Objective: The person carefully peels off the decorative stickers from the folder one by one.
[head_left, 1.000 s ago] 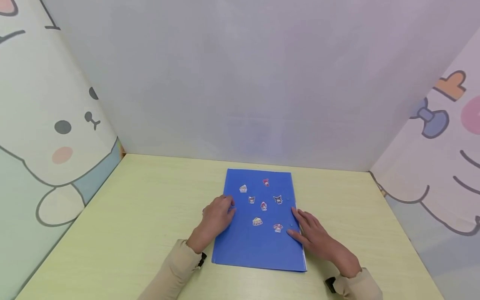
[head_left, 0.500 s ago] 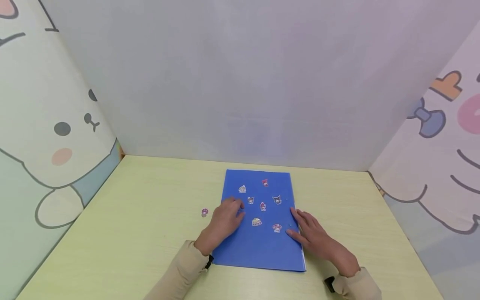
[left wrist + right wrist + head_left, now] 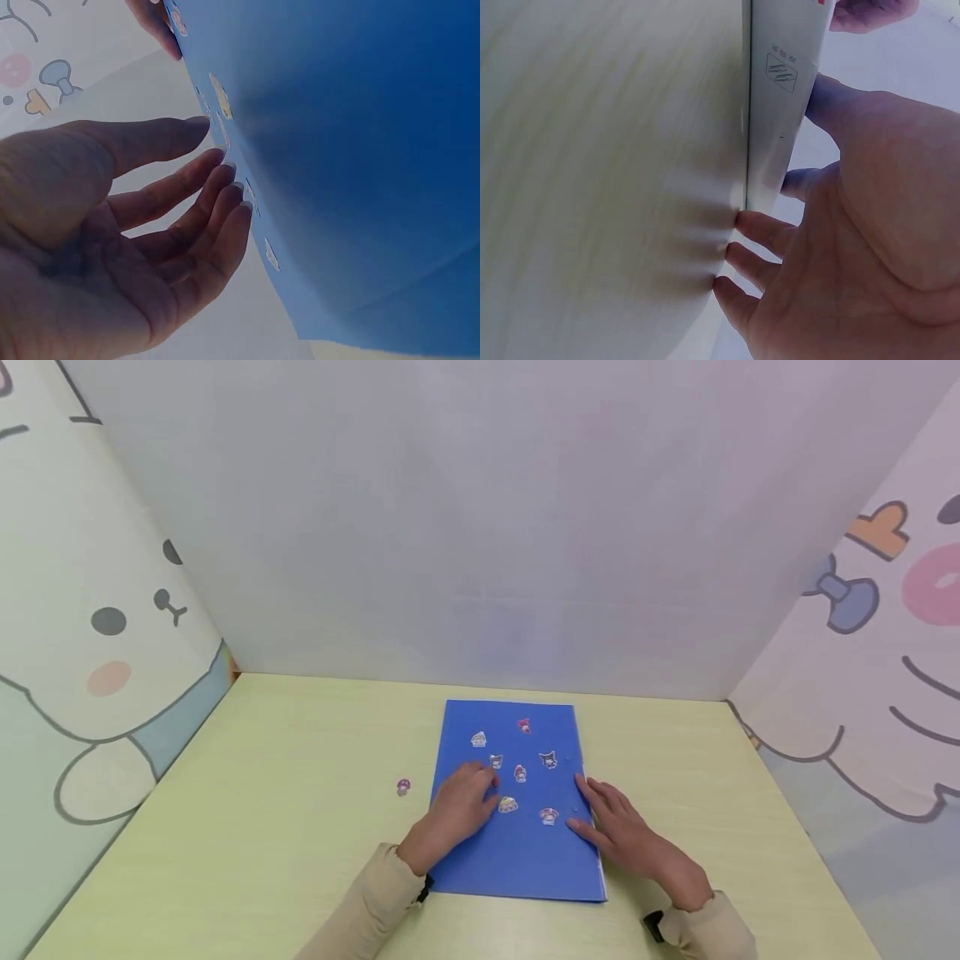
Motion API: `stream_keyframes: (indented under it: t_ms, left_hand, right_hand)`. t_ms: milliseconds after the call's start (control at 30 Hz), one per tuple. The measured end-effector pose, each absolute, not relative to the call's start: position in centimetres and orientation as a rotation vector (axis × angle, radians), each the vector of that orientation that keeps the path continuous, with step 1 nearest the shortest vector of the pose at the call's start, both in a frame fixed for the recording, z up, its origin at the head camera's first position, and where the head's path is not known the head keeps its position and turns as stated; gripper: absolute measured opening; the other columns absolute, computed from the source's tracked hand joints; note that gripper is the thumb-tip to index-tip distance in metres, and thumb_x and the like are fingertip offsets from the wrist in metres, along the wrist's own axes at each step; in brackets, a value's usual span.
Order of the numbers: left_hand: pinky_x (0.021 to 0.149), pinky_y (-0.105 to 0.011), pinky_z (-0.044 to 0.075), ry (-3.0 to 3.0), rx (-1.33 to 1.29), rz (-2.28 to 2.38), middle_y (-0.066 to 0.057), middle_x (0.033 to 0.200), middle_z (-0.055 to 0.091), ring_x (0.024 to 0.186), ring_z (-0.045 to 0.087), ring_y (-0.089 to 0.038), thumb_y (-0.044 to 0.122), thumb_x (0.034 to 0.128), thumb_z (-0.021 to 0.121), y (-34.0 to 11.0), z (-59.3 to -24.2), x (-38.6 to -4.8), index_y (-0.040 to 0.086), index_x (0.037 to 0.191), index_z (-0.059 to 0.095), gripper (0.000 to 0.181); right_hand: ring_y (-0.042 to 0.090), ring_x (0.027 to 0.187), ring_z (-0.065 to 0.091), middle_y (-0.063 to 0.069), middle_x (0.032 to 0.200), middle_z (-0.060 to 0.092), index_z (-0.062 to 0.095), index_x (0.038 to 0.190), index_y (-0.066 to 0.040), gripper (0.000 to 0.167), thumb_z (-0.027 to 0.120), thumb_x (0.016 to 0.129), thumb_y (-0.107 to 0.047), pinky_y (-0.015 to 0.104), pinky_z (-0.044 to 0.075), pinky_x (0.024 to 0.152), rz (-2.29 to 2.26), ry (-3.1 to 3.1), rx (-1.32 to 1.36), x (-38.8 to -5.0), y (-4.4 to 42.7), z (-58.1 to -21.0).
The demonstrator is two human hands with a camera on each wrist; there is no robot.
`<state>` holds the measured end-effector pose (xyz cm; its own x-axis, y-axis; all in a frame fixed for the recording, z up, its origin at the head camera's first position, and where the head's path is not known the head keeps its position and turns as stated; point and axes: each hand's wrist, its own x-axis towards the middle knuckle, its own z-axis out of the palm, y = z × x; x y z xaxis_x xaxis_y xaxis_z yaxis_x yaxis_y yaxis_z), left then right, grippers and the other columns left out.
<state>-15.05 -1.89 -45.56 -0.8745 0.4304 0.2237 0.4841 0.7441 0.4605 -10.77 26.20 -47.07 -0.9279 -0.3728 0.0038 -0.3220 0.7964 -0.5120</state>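
A flat blue folder-like thing lies on the table, with several small cartoon stickers on its top. My left hand is over its left half, fingers loosely bent. In the left wrist view, the fingertips are beside the stickers and nothing shows between thumb and fingers; whether they touch is unclear. Closest to that hand are a yellowish sticker and a pink one. My right hand rests along the right edge. Its thumb is on the blue top, and some fingertips touch the table beside the white side.
One loose purple-pink sticker lies on the pale wooden table, left of the blue thing. A plain backdrop rises behind the table, and cartoon-printed panels flank it.
My left hand has moved right, from the left edge in over the blue thing, uncovering the loose sticker on the table. The right hand stays at the right edge. The head view shifts slightly.
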Motion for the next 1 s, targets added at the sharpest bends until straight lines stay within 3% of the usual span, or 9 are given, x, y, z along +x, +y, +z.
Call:
stream_keyframes:
  t_ms: [267, 567, 1000]
  left_hand:
    - [0.067, -0.031, 0.049, -2.889, -0.778, -0.808, -0.004, 0.089, 0.062, 0.081, 0.053, -0.018, 0.01, 0.0916, 0.078, -1.7, -45.8, -14.7, 0.005, 0.097, 0.069, 0.011]
    - [0.067, -0.028, 0.047, -2.898, -0.855, -0.813, -0.002, 0.087, 0.061, 0.078, 0.05, -0.015, 0.013, 0.0939, 0.076, -1.1, -46.1, -14.7, 0.006, 0.098, 0.069, 0.011]
    - [0.068, -0.029, 0.049, -2.853, -0.888, -0.829, -0.003, 0.087, 0.058, 0.077, 0.052, -0.015, 0.007, 0.095, 0.073, -1.0, -45.9, -14.6, 0.006, 0.095, 0.065, 0.008]
  right_hand:
    - [0.054, 0.136, 0.035, 0.035, 0.152, 0.035, 0.031, 0.156, 0.008, 0.069, 0.057, 0.106, -0.032, 0.071, 0.032, 0.106, -0.84, 2.92, -0.651, -10.8, 25.8, -47.4]
    - [0.053, 0.14, 0.031, 0.031, 0.155, 0.032, 0.028, 0.159, 0.004, 0.07, 0.054, 0.107, -0.036, 0.07, 0.031, 0.109, -0.767, 2.948, -0.62, -11.0, 26.7, -48.7]
    - [0.054, 0.138, 0.034, 0.033, 0.153, 0.035, 0.031, 0.157, 0.007, 0.068, 0.058, 0.106, -0.03, 0.07, 0.032, 0.108, -0.796, 2.928, -0.616, -10.6, 26.1, -47.1]
